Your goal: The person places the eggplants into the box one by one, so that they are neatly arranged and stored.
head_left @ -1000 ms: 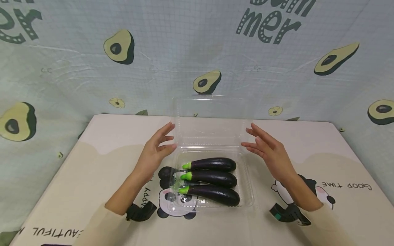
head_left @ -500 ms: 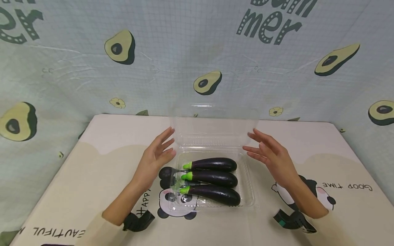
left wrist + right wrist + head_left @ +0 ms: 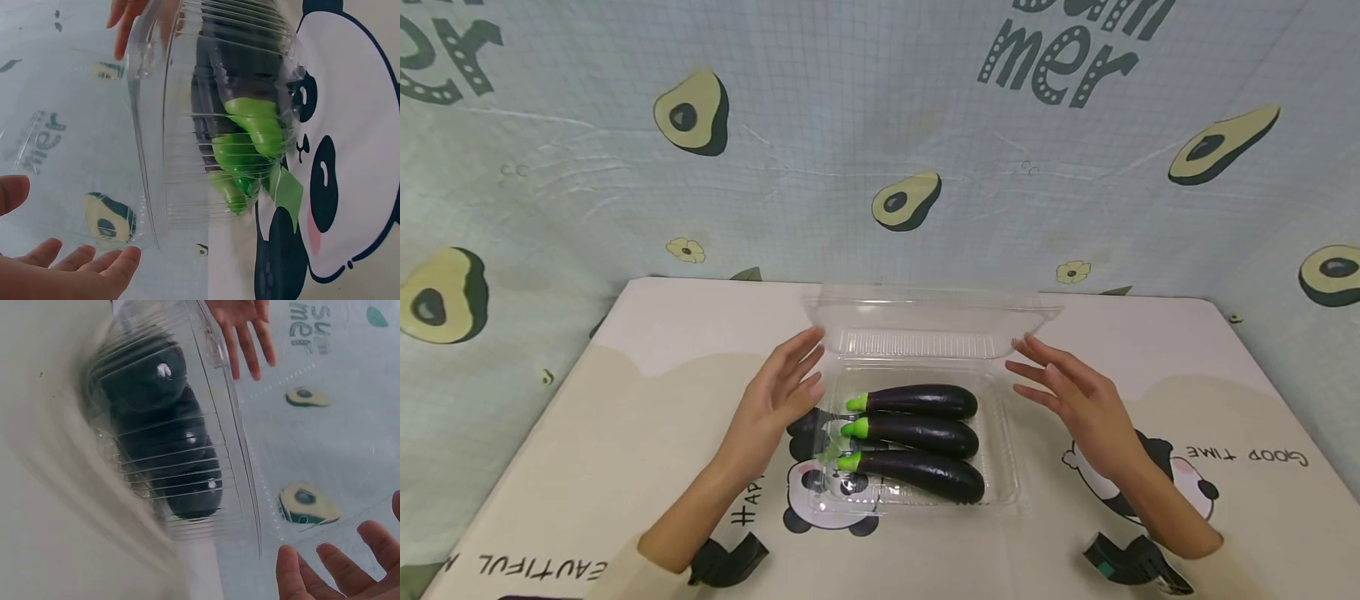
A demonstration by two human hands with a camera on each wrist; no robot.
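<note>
Three dark purple eggplants (image 3: 917,435) with green caps lie side by side in a clear plastic clamshell box (image 3: 1007,467). Its hinged lid (image 3: 925,321) stands open, leaning away toward the back. My left hand (image 3: 771,404) is beside the box's back left corner, fingers spread and nearly straight. At the opposite corner my right hand (image 3: 1093,408) has its fingers extended, fingertips near the lid's side. Neither hand grips anything. In the left wrist view, the green stems (image 3: 256,125) show through the ribbed wall; the right wrist view shows the rounded eggplant ends (image 3: 194,462).
The box rests on a table mat (image 3: 662,400) printed with pandas and lettering. Behind the table hangs a pale curtain (image 3: 805,125) with avocado prints. Dark wrist-worn devices (image 3: 727,560) sit below both wrists.
The lid has tipped farther back and now appears lower. Both hands have drawn a little toward the body, and the right hand has also shifted outward. The eggplants stay put.
</note>
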